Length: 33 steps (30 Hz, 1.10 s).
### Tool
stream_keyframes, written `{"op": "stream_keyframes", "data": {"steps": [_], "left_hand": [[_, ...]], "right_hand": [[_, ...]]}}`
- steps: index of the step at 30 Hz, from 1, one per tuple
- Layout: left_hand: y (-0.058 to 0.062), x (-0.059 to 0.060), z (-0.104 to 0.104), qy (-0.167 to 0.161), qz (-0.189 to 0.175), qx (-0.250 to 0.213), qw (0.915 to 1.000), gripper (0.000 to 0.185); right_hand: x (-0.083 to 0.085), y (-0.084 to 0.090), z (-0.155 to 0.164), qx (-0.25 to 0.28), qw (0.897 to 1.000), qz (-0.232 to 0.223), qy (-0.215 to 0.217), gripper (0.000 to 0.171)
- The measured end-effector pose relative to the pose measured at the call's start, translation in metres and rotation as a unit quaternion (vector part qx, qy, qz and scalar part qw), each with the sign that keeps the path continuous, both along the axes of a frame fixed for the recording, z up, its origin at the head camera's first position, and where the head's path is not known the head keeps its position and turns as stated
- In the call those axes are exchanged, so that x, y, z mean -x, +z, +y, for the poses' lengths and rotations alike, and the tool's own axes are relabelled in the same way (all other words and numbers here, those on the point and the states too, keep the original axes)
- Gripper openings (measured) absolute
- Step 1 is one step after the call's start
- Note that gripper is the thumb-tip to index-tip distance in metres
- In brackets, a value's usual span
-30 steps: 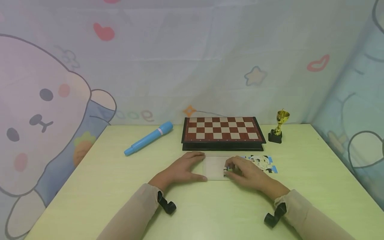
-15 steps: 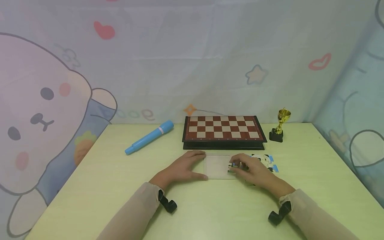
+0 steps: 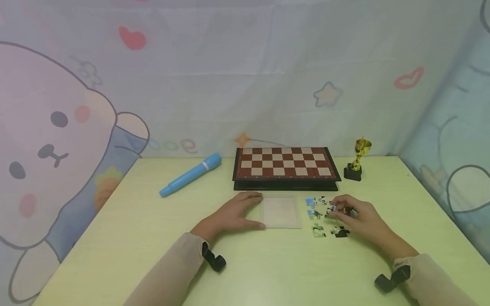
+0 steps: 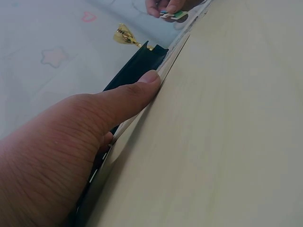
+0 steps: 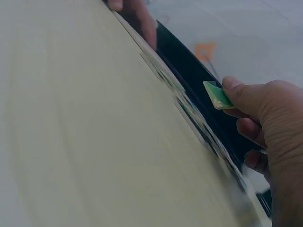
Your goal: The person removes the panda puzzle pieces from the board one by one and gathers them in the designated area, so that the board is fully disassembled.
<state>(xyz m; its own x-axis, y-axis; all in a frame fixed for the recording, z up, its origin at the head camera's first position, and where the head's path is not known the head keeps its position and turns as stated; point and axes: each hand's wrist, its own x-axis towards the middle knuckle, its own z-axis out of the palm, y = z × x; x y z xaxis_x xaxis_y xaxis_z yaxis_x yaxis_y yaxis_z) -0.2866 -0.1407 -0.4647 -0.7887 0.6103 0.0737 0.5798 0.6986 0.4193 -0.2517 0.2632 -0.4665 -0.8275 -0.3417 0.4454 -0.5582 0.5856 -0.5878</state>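
**Puzzle piece held above the table**

A green puzzle piece is pinched at the right hand fingertips, tilted edge-up beside the loose pieces; its print is unreadable. The left hand lies flat, fingers relaxed, thumb against the clear tray. Chessboard behind.

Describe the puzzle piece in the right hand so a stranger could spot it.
Start at the chessboard at the table's far edge. Nearer, right of the clear tray, lie loose puzzle pieces. The held puzzle piece alone is lifted, green-edged, pinched by the right hand.
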Motion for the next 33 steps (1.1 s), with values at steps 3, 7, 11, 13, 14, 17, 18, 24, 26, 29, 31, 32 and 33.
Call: {"op": "stream_keyframes", "data": {"steps": [3,7,11,13,14,17,18,24,26,29,31,32,33], "left_hand": [[0.000,0.000,0.001,0.000,-0.002,-0.001,1.0000,0.095],[0.001,0.000,0.002,0.000,-0.002,-0.002,1.0000,0.095],[0.001,-0.001,0.003,0.000,-0.004,0.001,1.0000,0.095],[0.002,-0.001,0.003,-0.002,-0.003,0.002,1.0000,0.095],[0.002,-0.001,0.003,-0.003,-0.002,0.002,1.0000,0.095],[0.003,0.000,0.003,-0.003,0.003,0.004,1.0000,0.094],[0.003,0.000,0.003,-0.003,0.003,0.004,1.0000,0.094],[0.001,-0.001,0.003,-0.003,-0.005,-0.004,1.0000,0.095],[-0.002,-0.002,0.002,-0.004,-0.006,-0.005,1.0000,0.096],[-0.004,-0.001,0.001,-0.004,-0.001,-0.003,1.0000,0.097],[-0.004,0.000,0.001,-0.004,0.005,-0.003,1.0000,0.097],[-0.004,0.000,0.001,-0.003,0.007,-0.002,1.0000,0.097],[-0.003,0.001,0.001,-0.003,0.007,-0.003,1.0000,0.097]], "right_hand": [[-0.008,0.001,0.023,0.006,1.000,-0.006,-0.025,0.023],[-0.020,0.002,0.049,0.012,0.999,-0.032,-0.032,0.021],[-0.031,0.002,0.070,0.015,0.997,-0.072,-0.010,0.020],[-0.033,0.001,0.076,0.019,0.996,-0.085,0.006,0.019],[-0.034,0.001,0.078,0.020,0.996,-0.088,0.015,0.019],[-0.034,0.000,0.079,0.015,0.995,-0.094,0.037,0.019],[-0.033,-0.001,0.078,0.011,0.995,-0.094,0.041,0.019],[-0.031,-0.007,0.077,0.006,0.993,-0.105,0.053,0.018],[-0.031,-0.009,0.076,0.010,0.993,-0.103,0.061,0.019],[-0.031,-0.010,0.075,-0.001,0.994,-0.081,0.069,0.022],[-0.031,-0.009,0.073,-0.010,0.995,-0.066,0.069,0.024],[-0.031,-0.009,0.072,-0.015,0.996,-0.060,0.067,0.025],[-0.030,-0.008,0.071,-0.018,0.996,-0.056,0.065,0.026]]}}
